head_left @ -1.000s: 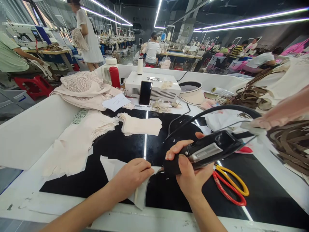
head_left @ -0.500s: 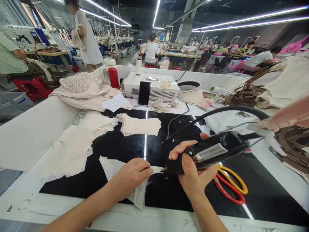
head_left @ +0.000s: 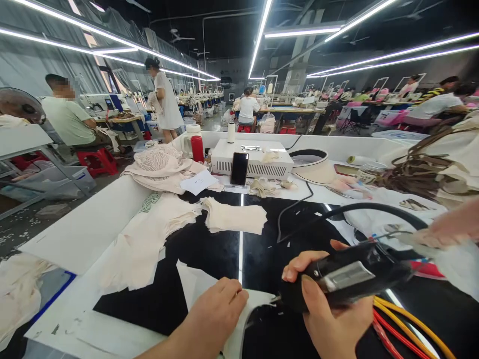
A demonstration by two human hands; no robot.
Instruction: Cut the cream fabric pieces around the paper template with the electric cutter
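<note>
My right hand (head_left: 333,304) is wrapped round a black corded ultrasonic cutter (head_left: 350,279), whose thin metal tip points left. That tip meets the narrow end of a white fabric piece (head_left: 258,300). My left hand (head_left: 217,316), fingers curled and together, presses this fabric onto the black board (head_left: 209,249); its fingertips are partly hidden. Under and beside the left hand lies more thin white material (head_left: 190,281). Right of my right hand, scissors (head_left: 413,319) with yellow and red handles rest on the board. Another person's hand (head_left: 456,222), blurred, reaches in near the cutter's cable.
Stacked cream fabric pieces (head_left: 235,217) and a larger cream pile (head_left: 138,244) lie beyond my hands. Behind stand a white vented box (head_left: 254,159), a phone (head_left: 239,168), a red bottle (head_left: 196,148) and a visor (head_left: 314,167). Brown straps (head_left: 415,172) heap at right.
My view has tilted up, so the table sits lower in it. The cutter tip is a little farther from my left fingers, with more fabric showing between. The other person's hand remains at right.
</note>
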